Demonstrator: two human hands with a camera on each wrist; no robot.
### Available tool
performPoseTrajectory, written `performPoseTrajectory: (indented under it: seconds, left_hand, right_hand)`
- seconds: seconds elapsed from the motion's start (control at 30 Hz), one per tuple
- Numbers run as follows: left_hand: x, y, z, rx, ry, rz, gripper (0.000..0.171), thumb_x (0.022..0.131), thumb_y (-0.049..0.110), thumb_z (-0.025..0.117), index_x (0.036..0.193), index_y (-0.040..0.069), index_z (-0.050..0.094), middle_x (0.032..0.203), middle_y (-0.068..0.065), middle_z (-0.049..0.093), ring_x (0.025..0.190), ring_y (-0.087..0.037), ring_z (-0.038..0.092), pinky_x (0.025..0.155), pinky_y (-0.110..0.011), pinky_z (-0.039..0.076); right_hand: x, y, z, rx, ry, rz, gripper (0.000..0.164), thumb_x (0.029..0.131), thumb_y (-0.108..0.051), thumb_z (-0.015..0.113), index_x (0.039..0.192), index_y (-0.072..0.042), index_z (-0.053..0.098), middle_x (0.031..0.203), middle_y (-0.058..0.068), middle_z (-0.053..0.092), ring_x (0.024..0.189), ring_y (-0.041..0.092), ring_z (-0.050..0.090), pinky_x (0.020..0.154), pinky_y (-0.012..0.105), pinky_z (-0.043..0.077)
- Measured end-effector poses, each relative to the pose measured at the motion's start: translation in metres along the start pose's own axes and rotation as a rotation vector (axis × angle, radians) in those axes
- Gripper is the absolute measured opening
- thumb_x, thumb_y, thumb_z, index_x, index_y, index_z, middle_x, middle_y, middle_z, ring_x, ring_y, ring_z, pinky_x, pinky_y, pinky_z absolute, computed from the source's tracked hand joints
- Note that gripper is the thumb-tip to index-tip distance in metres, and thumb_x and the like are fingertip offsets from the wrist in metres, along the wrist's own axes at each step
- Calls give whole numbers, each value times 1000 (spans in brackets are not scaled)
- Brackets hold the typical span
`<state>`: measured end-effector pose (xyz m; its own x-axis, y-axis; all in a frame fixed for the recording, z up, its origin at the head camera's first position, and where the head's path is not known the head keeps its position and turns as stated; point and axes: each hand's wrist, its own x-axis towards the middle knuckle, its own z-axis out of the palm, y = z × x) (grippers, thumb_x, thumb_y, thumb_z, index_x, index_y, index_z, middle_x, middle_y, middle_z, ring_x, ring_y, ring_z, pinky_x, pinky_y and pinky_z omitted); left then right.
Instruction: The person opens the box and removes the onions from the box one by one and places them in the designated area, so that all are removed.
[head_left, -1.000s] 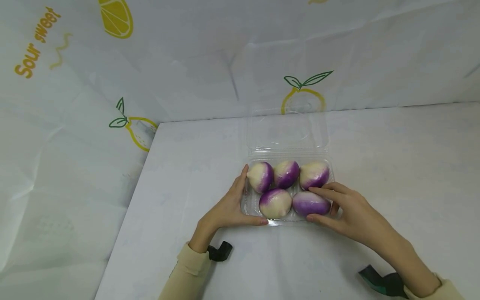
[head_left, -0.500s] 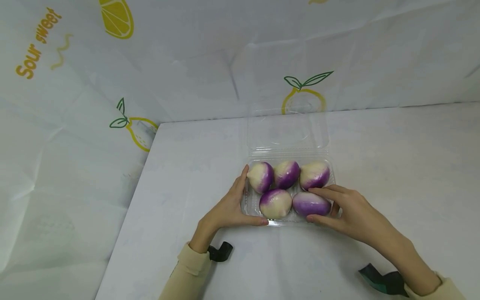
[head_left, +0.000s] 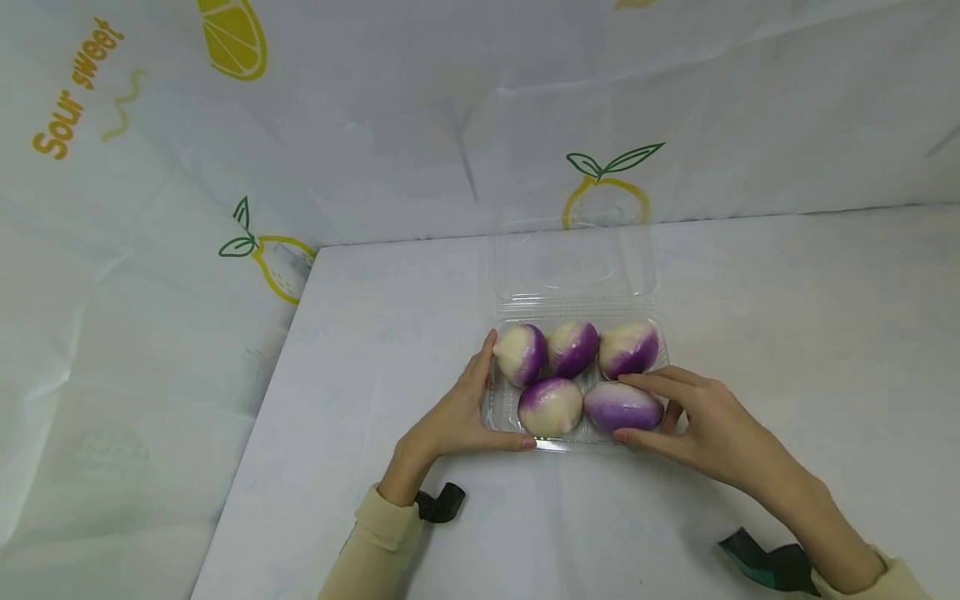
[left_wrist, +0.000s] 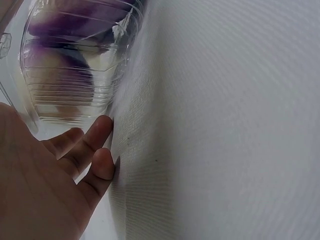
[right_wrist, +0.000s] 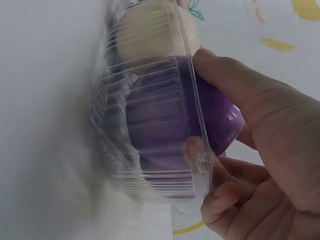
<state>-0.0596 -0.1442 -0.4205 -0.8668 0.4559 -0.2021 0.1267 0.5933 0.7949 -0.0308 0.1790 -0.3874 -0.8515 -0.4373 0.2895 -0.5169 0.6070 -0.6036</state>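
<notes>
Several purple-and-white turnips sit in two rows in a clear plastic clamshell container (head_left: 553, 447). My right hand (head_left: 708, 427) pinches the front right turnip (head_left: 622, 407), thumb at its near side and index finger across its far side. The right wrist view shows this turnip (right_wrist: 160, 110) low inside the clear wall, with some fingers outside it. At the front left corner, my left hand (head_left: 453, 421) touches the container, thumb laid along the front rim and fingers along the left side. Beside the front right turnip lies another turnip (head_left: 551, 407), paler on top.
The container's clear lid (head_left: 573, 262) is folded back toward the wall. A white cloth covers the table (head_left: 360, 333). Behind it and at the left hangs a white sheet (head_left: 375, 108) with lemon prints. Dark straps (head_left: 772, 562) are on both wrists.
The right hand shifts very slightly, and the front right turnip turns a touch under its fingers. The left hand and the container stay in place.
</notes>
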Motion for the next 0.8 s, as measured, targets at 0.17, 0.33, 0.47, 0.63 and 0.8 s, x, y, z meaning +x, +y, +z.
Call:
performPoseTrajectory:
  seconds: [0.17, 0.33, 0.47, 0.63, 0.8]
  left_hand:
    - [1, 0, -1, 5, -3, -1, 148, 67, 48, 94, 163, 28, -17, 173, 1, 9, 159, -17, 12, 128, -50, 23]
    - [1, 0, -2, 10, -2, -2, 148, 67, 48, 94, 163, 28, -17, 173, 2, 7, 160, -18, 10, 127, -52, 23]
    - [1, 0, -2, 12, -3, 3, 148, 67, 48, 94, 163, 27, -16, 173, 0, 9, 160, -19, 11, 127, -53, 24]
    - [1, 0, -3, 2, -3, 3, 148, 67, 47, 94, 163, 27, -16, 173, 0, 10, 160, -19, 12, 127, -52, 24]
    - [1, 0, -3, 1, -6, 2, 148, 67, 47, 94, 163, 29, -17, 173, 1, 8, 160, -19, 11, 127, -53, 23]
  right_hand:
    - [-1, -1, -5, 28, 28, -11, 57, 68, -18, 95, 120, -11, 74, 96, -2, 72, 54, -9, 40, 49, 9, 38]
    - [-2, -1, -8, 28, 42, -14, 59, 66, -14, 95, 121, -13, 74, 88, -7, 66, 52, -10, 39, 47, 9, 37]
    - [-2, -3, -9, 30, 56, -17, 61, 64, -13, 96, 121, -13, 74, 88, -8, 66, 51, -10, 39, 47, 9, 37]
    - [-3, -4, -12, 21, 68, -1, 63, 64, -13, 96, 122, -14, 73, 89, -8, 67, 52, -9, 40, 47, 10, 37]
    - [-4, -5, -16, 27, 87, 4, 65, 62, -12, 97, 122, -15, 74, 92, -7, 69, 53, -8, 40, 48, 10, 36]
